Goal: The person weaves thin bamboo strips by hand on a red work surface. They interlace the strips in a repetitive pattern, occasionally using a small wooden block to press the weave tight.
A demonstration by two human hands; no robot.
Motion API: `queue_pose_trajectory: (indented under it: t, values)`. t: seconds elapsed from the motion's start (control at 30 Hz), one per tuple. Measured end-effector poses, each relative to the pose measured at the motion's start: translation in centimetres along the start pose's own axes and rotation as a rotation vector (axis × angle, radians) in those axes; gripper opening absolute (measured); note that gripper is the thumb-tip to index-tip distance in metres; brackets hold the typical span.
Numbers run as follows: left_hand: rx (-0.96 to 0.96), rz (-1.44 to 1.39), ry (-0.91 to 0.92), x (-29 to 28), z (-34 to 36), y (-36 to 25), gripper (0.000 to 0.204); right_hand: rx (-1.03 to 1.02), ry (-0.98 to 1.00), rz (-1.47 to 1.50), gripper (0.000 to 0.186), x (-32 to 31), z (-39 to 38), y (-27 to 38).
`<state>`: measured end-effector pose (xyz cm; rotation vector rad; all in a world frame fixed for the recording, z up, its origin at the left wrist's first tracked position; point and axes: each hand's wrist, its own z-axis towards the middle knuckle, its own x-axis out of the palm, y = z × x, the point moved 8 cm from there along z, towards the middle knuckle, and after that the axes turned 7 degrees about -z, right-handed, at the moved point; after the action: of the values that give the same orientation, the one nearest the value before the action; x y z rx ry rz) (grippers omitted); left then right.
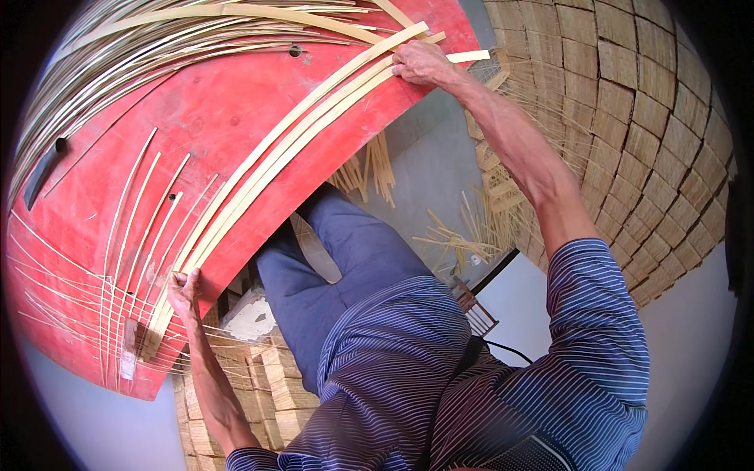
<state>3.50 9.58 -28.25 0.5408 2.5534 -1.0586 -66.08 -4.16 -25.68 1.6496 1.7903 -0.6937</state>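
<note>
Long pale bamboo strips (271, 161) run side by side along the near edge of the red board (228, 86). My right hand (424, 64) is closed on strips near their far right ends, fingers curled over them. At the lower left, my left hand (185, 292) pinches the edge of the same group, close to their near ends. Left of that hand, several thinner strips (141, 228) lie fanned out and cross other fine slivers (59, 275). A small brown block with a pale end (129, 345) rests beside the near ends of the strips.
A thick bundle of long strips (196, 39) fills the board's far side. A dark curved tool (43, 174) lies at the left. Stacked bamboo bundles (620, 118) stand right, with more bundles (275, 381) below left. Loose offcuts (471, 235) litter the floor.
</note>
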Motion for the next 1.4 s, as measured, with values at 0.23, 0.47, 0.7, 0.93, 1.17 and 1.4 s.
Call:
queue_pose_trajectory:
  t: [0.23, 0.47, 0.7, 0.93, 1.17, 1.4]
  values:
    - [0.009, -0.064, 0.022, 0.2, 0.0, -0.2, 0.037, 0.118, -0.154, -0.084, 0.02, -0.3, -0.9, 1.7]
    - [-0.005, -0.005, 0.009, 0.1, -0.1, -0.5, 0.038, 0.195, -0.27, -0.098, 0.019, -0.9, -1.3, 3.5]
    - [-0.011, -0.003, 0.008, -0.2, -0.6, -1.0, 0.037, 0.306, -0.123, -0.075, 0.021, -1.3, -1.5, 4.4]
    - [-0.006, -0.085, 0.059, 1.0, 0.9, 0.8, 0.037, 0.14, -0.158, -0.18, 0.02, -0.2, -2.8, -0.9]
    - [0.083, 0.021, 0.047, -0.1, -0.5, -1.0, 0.041, 0.12, -0.934, 0.133, 0.013, -10.1, -16.2, 2.3]
    - [0.186, 0.037, 0.108, 2.1, -0.9, -2.2, 0.044, 0.588, -0.58, 0.658, 0.015, 12.0, -31.7, 6.6]
